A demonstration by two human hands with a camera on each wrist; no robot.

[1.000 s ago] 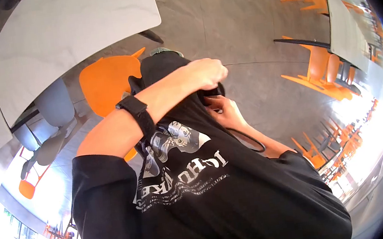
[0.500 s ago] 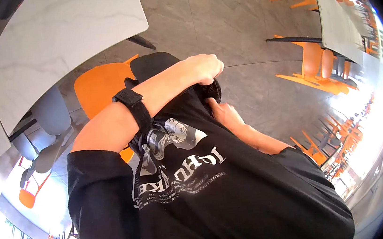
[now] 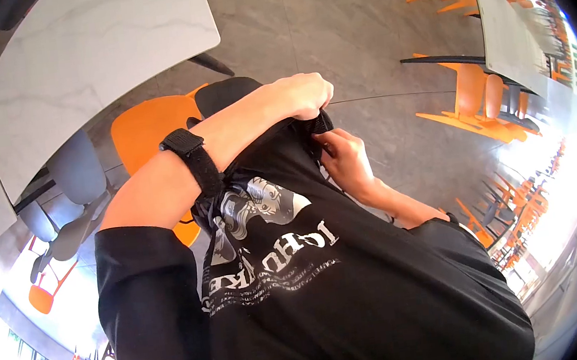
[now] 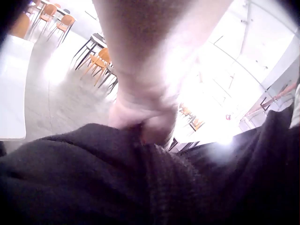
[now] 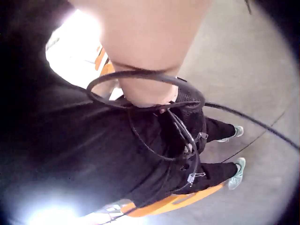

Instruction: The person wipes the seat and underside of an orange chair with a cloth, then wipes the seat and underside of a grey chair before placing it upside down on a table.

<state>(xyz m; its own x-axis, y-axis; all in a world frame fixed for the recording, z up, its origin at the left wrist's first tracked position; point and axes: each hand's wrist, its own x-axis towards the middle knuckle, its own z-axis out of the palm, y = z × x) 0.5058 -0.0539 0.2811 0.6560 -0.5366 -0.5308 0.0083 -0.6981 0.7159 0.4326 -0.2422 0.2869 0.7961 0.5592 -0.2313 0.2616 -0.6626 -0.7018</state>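
At the person's right hip, the left hand (image 3: pixel 311 95) reaches across the body and grips the upper edge of a black mesh pouch (image 3: pixel 319 122). Just below it, the right hand (image 3: pixel 348 162) has bent fingers pinching the same pouch; its fingertips are partly hidden by dark cloth. In the right wrist view, a loop of black cable (image 5: pixel 136 74) hangs around that wrist, with thinner cords and a small metal clip (image 5: pixel 191 178) beside the pouch. A black T-shirt (image 3: pixel 359 300) with white print covers the torso. A black strap (image 3: pixel 194 161) circles the left forearm.
A white marbled table (image 3: pixel 103 52) stands ahead on the left, with an orange chair (image 3: pixel 148 132) close by the person's legs. Grey chairs (image 3: pixel 77 168) line the table. Another table (image 3: pixel 510 34) with orange chairs is to the right, across the grey floor (image 3: pixel 357 30).
The right hand has shifted up beside the left one, its fingers now bent at the pouch edge. The left hand has moved slightly up and left in view, still gripping the pouch.
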